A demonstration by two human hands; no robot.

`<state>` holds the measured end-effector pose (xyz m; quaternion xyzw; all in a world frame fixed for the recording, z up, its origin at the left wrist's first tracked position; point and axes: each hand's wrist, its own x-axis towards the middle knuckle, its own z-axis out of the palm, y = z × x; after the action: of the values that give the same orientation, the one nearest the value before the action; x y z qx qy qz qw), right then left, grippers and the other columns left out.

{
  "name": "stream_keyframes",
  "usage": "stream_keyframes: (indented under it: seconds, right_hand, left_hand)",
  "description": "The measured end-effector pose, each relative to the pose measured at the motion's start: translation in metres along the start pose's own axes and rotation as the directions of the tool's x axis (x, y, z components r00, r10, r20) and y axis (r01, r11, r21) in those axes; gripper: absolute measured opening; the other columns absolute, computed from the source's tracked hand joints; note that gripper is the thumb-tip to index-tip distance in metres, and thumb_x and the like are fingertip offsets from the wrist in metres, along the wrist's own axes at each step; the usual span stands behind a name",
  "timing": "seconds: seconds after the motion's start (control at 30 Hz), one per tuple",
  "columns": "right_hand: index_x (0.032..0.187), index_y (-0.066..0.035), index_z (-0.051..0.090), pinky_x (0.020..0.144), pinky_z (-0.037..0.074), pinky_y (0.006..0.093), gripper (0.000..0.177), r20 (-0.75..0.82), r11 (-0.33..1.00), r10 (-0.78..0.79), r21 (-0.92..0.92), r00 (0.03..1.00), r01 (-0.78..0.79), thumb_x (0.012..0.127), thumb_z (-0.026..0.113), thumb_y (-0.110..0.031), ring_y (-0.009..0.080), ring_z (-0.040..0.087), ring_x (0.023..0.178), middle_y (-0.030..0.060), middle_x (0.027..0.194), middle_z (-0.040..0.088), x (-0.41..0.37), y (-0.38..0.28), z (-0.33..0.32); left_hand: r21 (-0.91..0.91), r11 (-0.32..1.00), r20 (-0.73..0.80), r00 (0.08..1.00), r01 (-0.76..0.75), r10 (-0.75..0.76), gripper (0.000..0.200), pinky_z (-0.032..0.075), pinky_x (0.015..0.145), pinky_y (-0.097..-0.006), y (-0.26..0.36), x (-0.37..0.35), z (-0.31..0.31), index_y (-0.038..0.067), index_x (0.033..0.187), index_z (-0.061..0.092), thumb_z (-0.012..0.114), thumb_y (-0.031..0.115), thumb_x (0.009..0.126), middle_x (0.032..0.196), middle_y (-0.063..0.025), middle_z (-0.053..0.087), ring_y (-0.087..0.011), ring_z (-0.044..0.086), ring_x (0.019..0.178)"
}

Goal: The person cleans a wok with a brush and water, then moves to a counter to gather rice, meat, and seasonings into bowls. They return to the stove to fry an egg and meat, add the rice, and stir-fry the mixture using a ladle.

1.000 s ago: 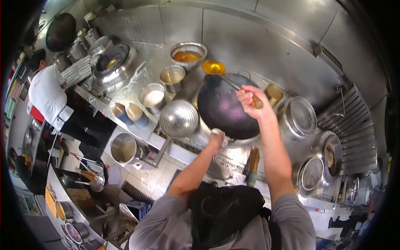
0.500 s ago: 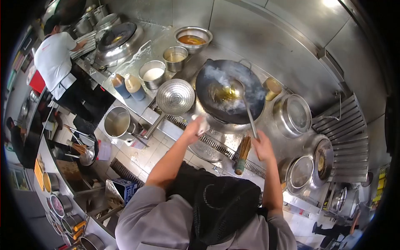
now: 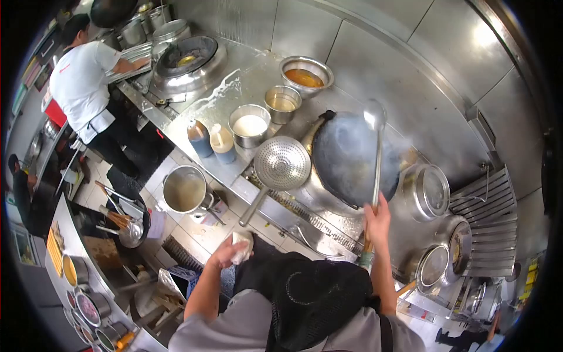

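My left hand [image 3: 225, 253] is closed round a folded white cloth [image 3: 241, 246], held away from the stove near my body. In my right hand [image 3: 376, 222] is the long handle of a metal ladle [image 3: 374, 115], its bowl raised over the far side of the wok. Smoke fills the black wok [image 3: 334, 158] and hides most of its inside. To the wok's left lies a perforated metal strainer [image 3: 282, 163], handle towards me. A bamboo brush with a green-bound end [image 3: 365, 259] shows partly below my right hand.
Sauce bottles [image 3: 222, 144], a pot of white contents [image 3: 249, 125] and a bowl of orange liquid [image 3: 304, 75] stand left of the wok. Lidded pots [image 3: 431, 190] sit right. A stockpot [image 3: 184, 189] stands lower left. A co-worker [image 3: 85, 88] works at the far left.
The ladle has risen out of the wok, and smoke now covers the oil. My left hand has drawn back from the wok with the cloth. The camera view has shifted.
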<state>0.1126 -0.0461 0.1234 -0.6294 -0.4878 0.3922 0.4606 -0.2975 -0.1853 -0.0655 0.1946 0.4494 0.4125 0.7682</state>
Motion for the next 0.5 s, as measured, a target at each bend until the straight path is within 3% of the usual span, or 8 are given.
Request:
stream_keyframes:
  seconds: [0.07, 0.13, 0.17, 0.3, 0.33, 0.4, 0.43, 0.5]
  right_hand:
    - [0.145, 0.004, 0.031, 0.037, 0.035, 0.0273, 0.066, 0.027, 0.994, -0.019, 0.110, 0.999, 0.016, 0.086, 0.060, -0.003, 0.0111, 0.046, 0.042, 0.0018, 0.066, 0.051, 0.047, -0.026, 0.058]
    - [0.146, 0.004, 0.027, 0.036, 0.035, 0.0282, 0.070, 0.063, 0.982, -0.012, 0.189, 0.998, 0.000, 0.085, 0.060, -0.003, 0.0124, 0.045, 0.041, 0.0032, 0.065, 0.051, 0.106, -0.036, 0.113]
    - [0.147, 0.004, 0.025, 0.036, 0.036, 0.0282, 0.072, 0.091, 0.973, 0.003, 0.231, 0.996, -0.025, 0.084, 0.060, -0.003, 0.0129, 0.046, 0.041, 0.0038, 0.064, 0.051, 0.134, -0.042, 0.138]
    - [0.142, 0.007, 0.028, 0.036, 0.037, 0.0305, 0.067, 0.083, 0.963, 0.104, 0.239, 0.991, -0.121, 0.084, 0.059, -0.002, 0.0153, 0.050, 0.044, 0.0070, 0.062, 0.053, 0.224, -0.067, 0.232]
    - [0.142, 0.007, 0.028, 0.036, 0.037, 0.0305, 0.067, 0.085, 0.964, 0.103, 0.237, 0.991, -0.120, 0.084, 0.059, -0.002, 0.0153, 0.050, 0.044, 0.0070, 0.062, 0.053, 0.246, -0.066, 0.250]
    - [0.120, 0.009, 0.047, 0.035, 0.038, 0.0321, 0.039, 0.094, 0.964, 0.164, 0.195, 0.982, -0.179, 0.084, 0.057, 0.000, 0.0177, 0.052, 0.044, 0.0085, 0.062, 0.052, 0.284, -0.060, 0.279]
    - [0.120, 0.009, 0.047, 0.035, 0.038, 0.0321, 0.039, 0.096, 0.964, 0.165, 0.196, 0.982, -0.181, 0.084, 0.057, 0.000, 0.0177, 0.052, 0.044, 0.0085, 0.062, 0.052, 0.297, -0.062, 0.289]
    - [0.093, 0.005, 0.053, 0.035, 0.038, 0.0335, 0.011, 0.151, 0.917, 0.282, 0.248, 0.947, -0.313, 0.084, 0.056, 0.001, 0.0198, 0.052, 0.044, 0.0101, 0.061, 0.052, 0.316, -0.069, 0.305]
  left_hand:
    - [-0.028, 1.000, 0.004, 1.000, -0.003, 0.003, 0.045, 0.056, 0.064, -0.0337, -0.008, -0.003, -0.040, 0.005, 0.125, 0.050, 0.067, 0.017, 0.086, 0.098, -0.0109, 0.064, -0.0235, 0.067, 0.077]
    - [-0.036, 0.999, -0.107, 0.994, -0.019, 0.015, 0.039, 0.055, 0.063, -0.0325, -0.010, -0.016, -0.074, 0.005, 0.122, 0.053, 0.065, 0.015, 0.086, 0.094, -0.0108, 0.065, -0.0220, 0.066, 0.075]
    - [-0.109, 0.994, -0.103, 0.995, -0.021, 0.010, 0.034, 0.056, 0.066, -0.0335, -0.012, -0.023, -0.095, 0.003, 0.120, 0.054, 0.065, 0.011, 0.089, 0.093, -0.0091, 0.065, -0.0226, 0.065, 0.078]
    - [-0.254, 0.962, -0.373, 0.928, -0.096, -0.006, 0.032, 0.057, 0.065, -0.0381, -0.034, -0.059, -0.159, 0.003, 0.120, 0.053, 0.061, 0.006, 0.089, 0.095, -0.0114, 0.064, -0.0247, 0.065, 0.078]
    - [-0.290, 0.948, -0.444, 0.896, -0.130, -0.014, 0.031, 0.059, 0.068, -0.0435, -0.039, -0.069, -0.167, 0.004, 0.120, 0.051, 0.058, 0.005, 0.090, 0.099, -0.0123, 0.062, -0.0272, 0.064, 0.082]
    - [-0.350, 0.926, -0.475, 0.879, -0.139, -0.048, 0.030, 0.059, 0.069, -0.0456, -0.051, -0.087, -0.186, 0.003, 0.120, 0.050, 0.057, 0.004, 0.091, 0.100, -0.0126, 0.060, -0.0286, 0.064, 0.084]
    - [-0.406, 0.902, -0.501, 0.861, -0.149, -0.083, 0.029, 0.059, 0.070, -0.0477, -0.056, -0.095, -0.195, 0.003, 0.119, 0.049, 0.055, 0.003, 0.091, 0.101, -0.0130, 0.059, -0.0300, 0.064, 0.085]
    - [-0.419, 0.891, -0.546, 0.832, -0.173, -0.096, 0.027, 0.059, 0.069, -0.0486, -0.064, -0.101, -0.205, 0.003, 0.117, 0.049, 0.053, 0.001, 0.091, 0.099, -0.0131, 0.058, -0.0319, 0.063, 0.083]
